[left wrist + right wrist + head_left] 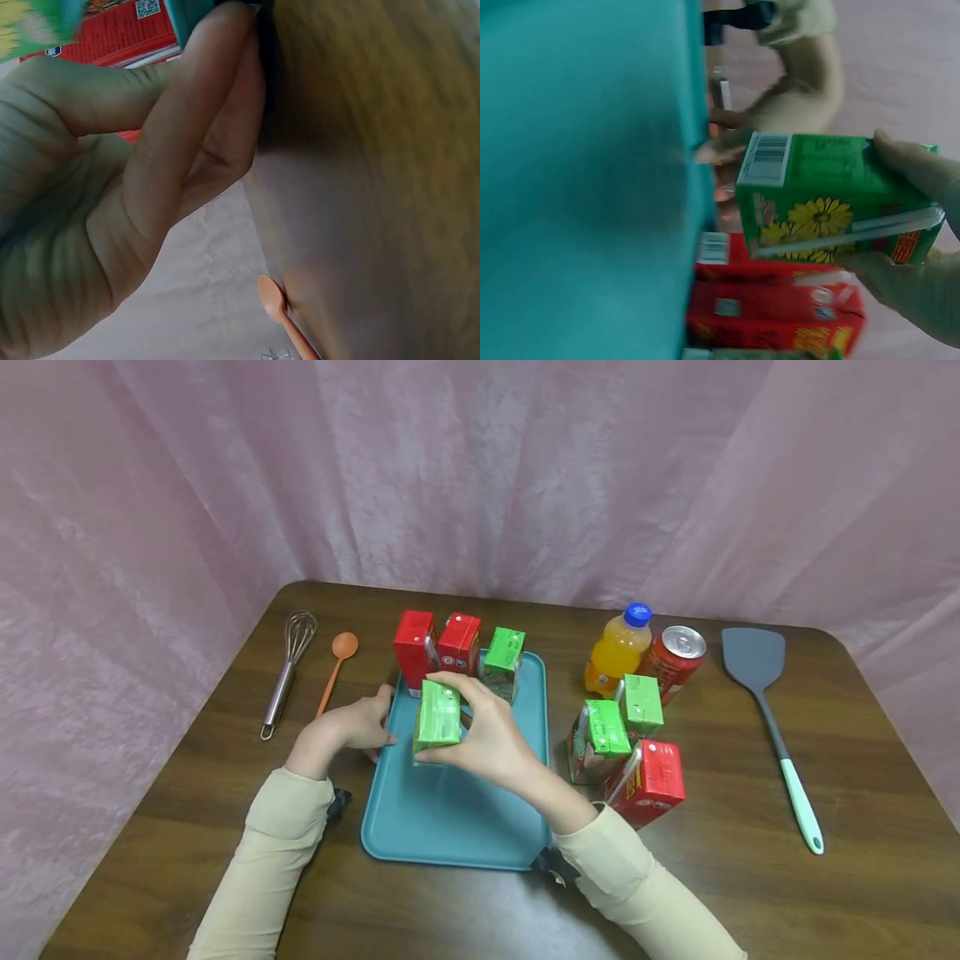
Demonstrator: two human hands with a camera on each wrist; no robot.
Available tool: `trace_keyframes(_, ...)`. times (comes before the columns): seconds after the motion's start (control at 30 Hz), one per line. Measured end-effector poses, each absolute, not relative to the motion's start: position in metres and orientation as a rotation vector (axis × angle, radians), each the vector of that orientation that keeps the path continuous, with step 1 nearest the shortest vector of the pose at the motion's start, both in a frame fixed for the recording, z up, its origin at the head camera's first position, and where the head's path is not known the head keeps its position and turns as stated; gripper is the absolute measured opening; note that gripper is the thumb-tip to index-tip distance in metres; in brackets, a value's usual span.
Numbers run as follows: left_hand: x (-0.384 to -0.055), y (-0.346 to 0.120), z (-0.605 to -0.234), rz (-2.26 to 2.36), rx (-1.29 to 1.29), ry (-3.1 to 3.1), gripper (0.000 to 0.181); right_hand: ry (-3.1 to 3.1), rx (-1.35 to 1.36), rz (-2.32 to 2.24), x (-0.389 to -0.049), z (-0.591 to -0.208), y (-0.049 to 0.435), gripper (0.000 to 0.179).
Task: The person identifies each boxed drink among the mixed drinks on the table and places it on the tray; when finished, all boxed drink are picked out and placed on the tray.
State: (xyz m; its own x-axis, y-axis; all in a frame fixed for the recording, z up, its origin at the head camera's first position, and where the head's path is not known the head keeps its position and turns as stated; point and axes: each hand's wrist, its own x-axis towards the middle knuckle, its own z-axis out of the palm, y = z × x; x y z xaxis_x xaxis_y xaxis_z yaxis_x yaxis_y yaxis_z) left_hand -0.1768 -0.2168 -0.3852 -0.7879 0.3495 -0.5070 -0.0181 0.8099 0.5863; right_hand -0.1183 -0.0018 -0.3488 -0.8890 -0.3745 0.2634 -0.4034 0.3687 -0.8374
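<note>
My right hand point(495, 739) grips a green drink carton point(438, 717) by its sides, over the blue tray point(457, 831). In the right wrist view, yellow flowers and a straw show on this carton point(817, 214), whose base is off the tray surface. With thumb and fingers, my left hand point(348, 727) pinches the tray's left rim, as the left wrist view also shows. Along the tray's far end stand two red cartons, one at the corner point(415, 647) and one beside it point(459, 643), then another green carton point(504, 662).
Right of the tray stand two green cartons point(600, 739), a red carton point(652, 781), an orange juice bottle point(617, 652) and a red can point(672, 660). A spatula point(768, 710) lies farther right. On the left are a whisk point(288, 668) and an orange spoon point(341, 652).
</note>
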Motion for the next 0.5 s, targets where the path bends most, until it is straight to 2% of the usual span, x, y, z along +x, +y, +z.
trace_keyframes(0.5, -0.178, -0.217, -0.385, 0.761, 0.253, 2.360, 0.069, -2.798, 0.736, 1.438, -0.141, -0.367, -0.034, 0.082)
